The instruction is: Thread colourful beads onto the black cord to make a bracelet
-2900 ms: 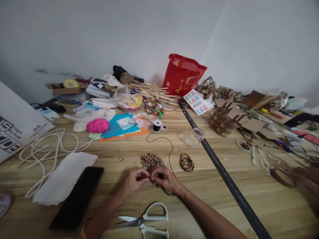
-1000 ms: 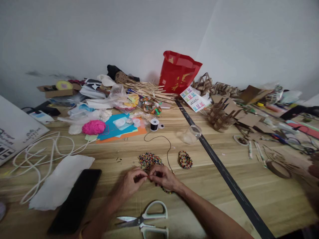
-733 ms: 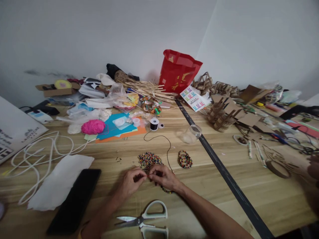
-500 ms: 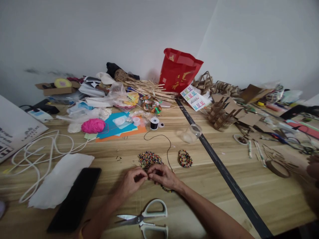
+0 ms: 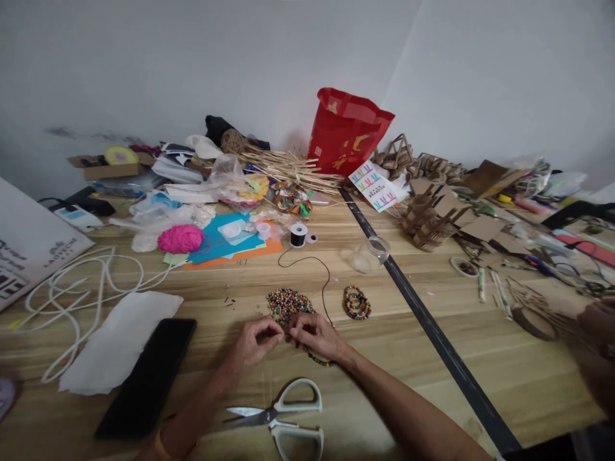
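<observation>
Over the near side of a loose pile of small multicoloured beads [image 5: 289, 303], my left hand [image 5: 257, 340] has thumb and finger pinched; anything between them is too small to make out. Close to its right, my right hand [image 5: 318, 338] is closed in a pinch on a black beaded cord, whose threaded beads [image 5: 321, 362] curve out below the palm. The cord [image 5: 328, 291] runs back from that hand to a white spool of black cord [image 5: 298, 235]. Finished-looking bead bracelets [image 5: 357, 303] lie to the right. White-handled scissors [image 5: 295, 410] rest open nearest me.
A black phone [image 5: 147, 378] and white paper [image 5: 120, 342] lie left, beside a coiled white cable [image 5: 96, 314]. A clear jar [image 5: 369, 255] lies near a dark strip [image 5: 432, 326]. Craft materials and a red bag [image 5: 348, 134] line the back. Another person's hand [image 5: 598, 326] shows far right.
My left hand has drawn slightly left, leaving a small gap between its fingertips and my right hand. The right hand keeps nearly the same place. The view has shifted slightly.
</observation>
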The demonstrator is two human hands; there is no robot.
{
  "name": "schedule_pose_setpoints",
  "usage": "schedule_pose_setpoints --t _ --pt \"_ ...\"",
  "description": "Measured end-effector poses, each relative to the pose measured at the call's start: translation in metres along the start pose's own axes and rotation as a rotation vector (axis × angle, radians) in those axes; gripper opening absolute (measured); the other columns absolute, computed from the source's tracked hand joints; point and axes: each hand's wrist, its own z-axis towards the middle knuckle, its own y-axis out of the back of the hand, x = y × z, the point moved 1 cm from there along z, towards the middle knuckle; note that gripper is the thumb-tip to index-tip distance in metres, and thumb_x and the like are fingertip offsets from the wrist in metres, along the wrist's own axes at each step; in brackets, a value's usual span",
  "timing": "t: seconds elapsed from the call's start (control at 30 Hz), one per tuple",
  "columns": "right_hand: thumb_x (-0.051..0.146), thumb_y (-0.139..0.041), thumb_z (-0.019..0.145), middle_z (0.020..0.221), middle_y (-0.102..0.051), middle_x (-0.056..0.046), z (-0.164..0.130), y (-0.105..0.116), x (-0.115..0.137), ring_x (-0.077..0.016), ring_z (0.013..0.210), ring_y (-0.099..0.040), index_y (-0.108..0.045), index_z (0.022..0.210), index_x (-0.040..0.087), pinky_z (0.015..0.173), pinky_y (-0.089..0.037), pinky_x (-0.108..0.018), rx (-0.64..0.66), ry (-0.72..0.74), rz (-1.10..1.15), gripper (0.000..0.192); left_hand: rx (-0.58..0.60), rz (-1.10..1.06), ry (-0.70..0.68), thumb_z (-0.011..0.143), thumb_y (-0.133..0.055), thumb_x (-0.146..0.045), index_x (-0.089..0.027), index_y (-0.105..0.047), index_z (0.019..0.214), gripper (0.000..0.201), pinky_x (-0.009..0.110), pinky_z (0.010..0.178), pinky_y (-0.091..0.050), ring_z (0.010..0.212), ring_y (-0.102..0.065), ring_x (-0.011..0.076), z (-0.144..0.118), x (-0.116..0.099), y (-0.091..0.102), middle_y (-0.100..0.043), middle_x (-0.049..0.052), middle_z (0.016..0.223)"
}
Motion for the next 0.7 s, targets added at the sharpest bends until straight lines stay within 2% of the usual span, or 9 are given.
schedule_pose_setpoints --t 0.13,0.33,0.43,0.57,0.7 --pt "0.057 -0.058 0.080 0.063 -0.059 -0.001 0.0009 -0.0017 -0.0010 -0.0092 0.053 -0.052 -0.051 0.060 0.016 0.051 -0.040 -0.020 -0.021 -0.025 0.029 0.047 0.001 -0.060 0.001 0.072 -0.059 -0.023 -0.015 -0.064 0.066 0.012 0.022 0.058 -0.044 0.060 -0.057 0.0146 0.0003 0.0019 0.0000 -0.064 0.002 0.062" --pt "0.059 -0.061 0.077 0.064 -0.064 -0.002 0.0007 -0.0034 0.0001 -0.0112 0.055 -0.060 -0.054 0.072 0.015 0.057 -0.047 -0.023 -0.025 -0.107 0.137 0.045 0.018 -0.080 -0.024 0.074 -0.059 -0.024 -0.015 -0.064 0.066 0.013 0.023 0.061 -0.044 0.062 -0.059 0.0152 -0.0002 -0.0014 0.0013 -0.065 0.003 0.064" --pt "0.061 -0.059 0.078 0.062 -0.065 -0.001 0.0006 -0.0034 0.0037 -0.0112 0.053 -0.061 -0.053 0.074 0.015 0.055 -0.047 -0.022 -0.009 -0.132 0.159 0.046 0.022 -0.088 -0.024 0.074 -0.060 -0.025 -0.015 -0.064 0.066 0.014 0.023 0.062 -0.044 0.063 -0.059 0.0153 -0.0003 -0.0040 0.0017 -0.065 0.003 0.064" --pt "0.061 -0.056 0.080 0.051 -0.059 0.003 0.0006 -0.0035 0.0059 -0.0095 0.046 -0.056 -0.053 0.073 0.016 0.048 -0.043 -0.020 -0.002 -0.112 0.129 0.045 0.026 -0.088 -0.022 0.074 -0.060 -0.025 -0.015 -0.064 0.067 0.013 0.023 0.062 -0.044 0.063 -0.058 0.0151 -0.0003 -0.0035 0.0012 -0.065 0.003 0.064" --pt "0.059 -0.057 0.080 0.045 -0.051 0.006 0.0009 -0.0039 0.0052 -0.0104 0.045 -0.056 -0.052 0.071 0.017 0.049 -0.044 -0.021 -0.008 -0.104 0.160 0.043 0.017 -0.087 -0.010 0.074 -0.059 -0.026 -0.015 -0.063 0.066 0.014 0.023 0.061 -0.044 0.062 -0.058 0.0148 -0.0011 -0.0003 0.0004 -0.064 0.003 0.064"
